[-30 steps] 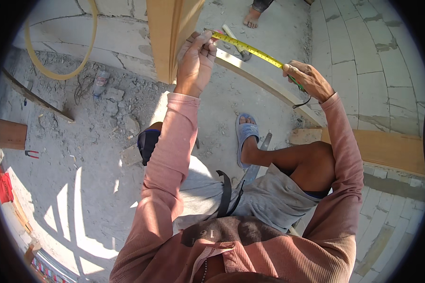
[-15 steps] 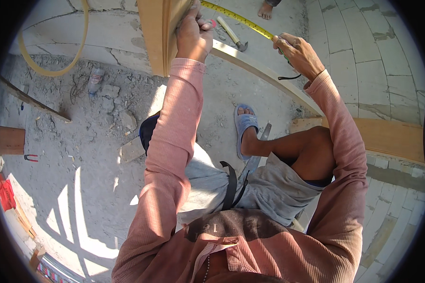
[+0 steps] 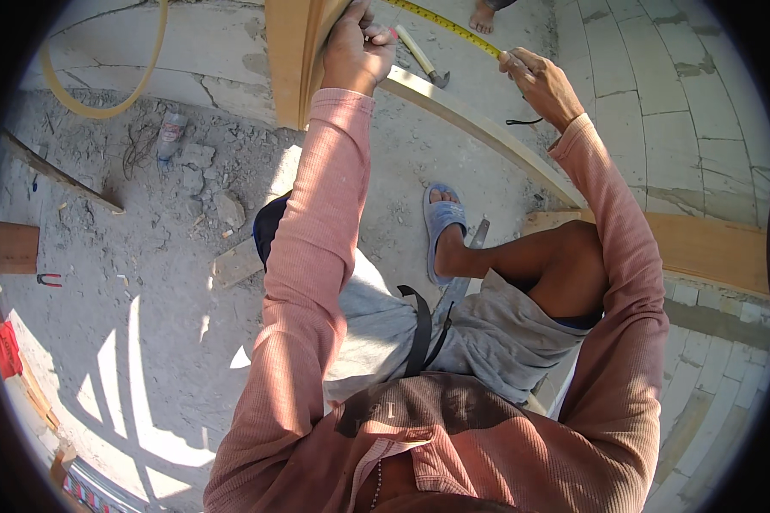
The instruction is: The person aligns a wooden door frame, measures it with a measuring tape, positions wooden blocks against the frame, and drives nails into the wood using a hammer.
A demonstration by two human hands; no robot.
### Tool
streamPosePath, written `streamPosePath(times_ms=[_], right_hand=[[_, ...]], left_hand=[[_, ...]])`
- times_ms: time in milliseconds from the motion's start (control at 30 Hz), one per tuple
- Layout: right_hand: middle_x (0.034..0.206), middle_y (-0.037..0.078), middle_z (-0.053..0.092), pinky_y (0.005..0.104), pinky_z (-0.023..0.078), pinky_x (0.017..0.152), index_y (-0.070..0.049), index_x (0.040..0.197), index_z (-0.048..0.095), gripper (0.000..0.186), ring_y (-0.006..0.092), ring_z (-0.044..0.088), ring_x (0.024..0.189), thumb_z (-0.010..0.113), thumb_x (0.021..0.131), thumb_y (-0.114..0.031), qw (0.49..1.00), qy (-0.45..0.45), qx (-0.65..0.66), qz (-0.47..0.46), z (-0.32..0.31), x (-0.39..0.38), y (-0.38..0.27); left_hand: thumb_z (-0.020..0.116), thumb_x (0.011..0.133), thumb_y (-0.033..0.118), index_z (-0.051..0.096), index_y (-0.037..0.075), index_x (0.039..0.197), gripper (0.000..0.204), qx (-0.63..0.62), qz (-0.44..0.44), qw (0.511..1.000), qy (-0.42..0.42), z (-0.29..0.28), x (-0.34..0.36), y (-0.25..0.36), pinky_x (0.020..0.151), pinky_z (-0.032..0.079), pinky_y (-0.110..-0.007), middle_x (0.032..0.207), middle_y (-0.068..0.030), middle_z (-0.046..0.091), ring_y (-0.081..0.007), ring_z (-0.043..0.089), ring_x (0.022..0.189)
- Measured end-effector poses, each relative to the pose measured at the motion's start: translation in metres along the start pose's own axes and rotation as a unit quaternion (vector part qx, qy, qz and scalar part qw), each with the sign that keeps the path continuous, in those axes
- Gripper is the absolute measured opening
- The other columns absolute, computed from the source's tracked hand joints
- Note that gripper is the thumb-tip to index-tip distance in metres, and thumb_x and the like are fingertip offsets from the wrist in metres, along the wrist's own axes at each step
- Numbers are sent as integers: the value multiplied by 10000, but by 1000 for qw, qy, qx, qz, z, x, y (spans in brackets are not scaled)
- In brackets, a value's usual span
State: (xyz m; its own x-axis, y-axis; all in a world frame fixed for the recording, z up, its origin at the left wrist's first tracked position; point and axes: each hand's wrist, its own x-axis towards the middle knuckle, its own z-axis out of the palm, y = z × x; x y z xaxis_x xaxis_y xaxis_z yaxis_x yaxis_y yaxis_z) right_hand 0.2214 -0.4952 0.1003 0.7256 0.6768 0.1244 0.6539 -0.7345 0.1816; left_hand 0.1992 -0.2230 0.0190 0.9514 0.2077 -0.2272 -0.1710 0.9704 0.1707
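Left hand (image 3: pixel 359 47): curled against wooden post (image 3: pixel 291 64), any pinch unclear | right hand (image 3: pixel 539 84): closed on tape measure (image 3: pixel 453 27), right of post | keep taut, untwisted; read square-on

At the top centre we see a yellow tape blade (image 3: pixel 445 26) with dark markings and a tan wooden post (image 3: pixel 287 56). Our sleeves (image 3: pixel 321 201) are ribbed dusty pink, our shorts (image 3: pixel 500 342) grey, our sandal (image 3: pixel 444 220) pale blue. At upper left we have a cream-yellow hose (image 3: pixel 98 111).
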Motion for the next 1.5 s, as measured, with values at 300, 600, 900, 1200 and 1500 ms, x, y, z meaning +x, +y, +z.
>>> streamPosePath(times_ms=[300,600,900,1200,1500], right_hand=[[1061,97,719,378,629,835,-49,1077,720,195,279,723,908,535,1038,-93,1000,-15,-2,-12,2,7,-12],[992,104,673,453,546,850,-38,1009,670,255,327,638,997,518,1050,-239,999,-18,51,4,-41,-10,5],[900,61,627,379,504,785,-42,973,674,347,225,601,850,532,1076,-342,953,97,254,137,-158,-107,13],[736,-43,521,251,383,616,-73,905,666,349,68,448,676,556,1069,-360,822,333,416,201,-341,-76,121],[709,-43,416,258,315,554,-75,900,632,334,55,363,633,547,1069,-349,757,609,145,188,-765,-125,162]], left_hand=[[734,951,116,637,138,1056,144,-1,4,996,-87,-31,25,5,520,429,-300,781,25,562,-113,485,593],[750,968,185,625,126,1074,174,27,-49,998,-12,0,-10,-1,491,351,-197,800,54,489,-45,444,585],[570,1068,422,666,78,931,383,365,140,914,-108,-47,-85,34,523,312,-207,749,48,510,-32,412,603],[648,1028,148,444,86,972,220,329,554,735,-213,202,-130,123,645,384,-231,826,-3,475,-59,415,697],[516,1093,269,564,15,1154,265,321,679,597,-283,619,-233,232,956,453,-313,1089,-77,589,-157,553,985]])
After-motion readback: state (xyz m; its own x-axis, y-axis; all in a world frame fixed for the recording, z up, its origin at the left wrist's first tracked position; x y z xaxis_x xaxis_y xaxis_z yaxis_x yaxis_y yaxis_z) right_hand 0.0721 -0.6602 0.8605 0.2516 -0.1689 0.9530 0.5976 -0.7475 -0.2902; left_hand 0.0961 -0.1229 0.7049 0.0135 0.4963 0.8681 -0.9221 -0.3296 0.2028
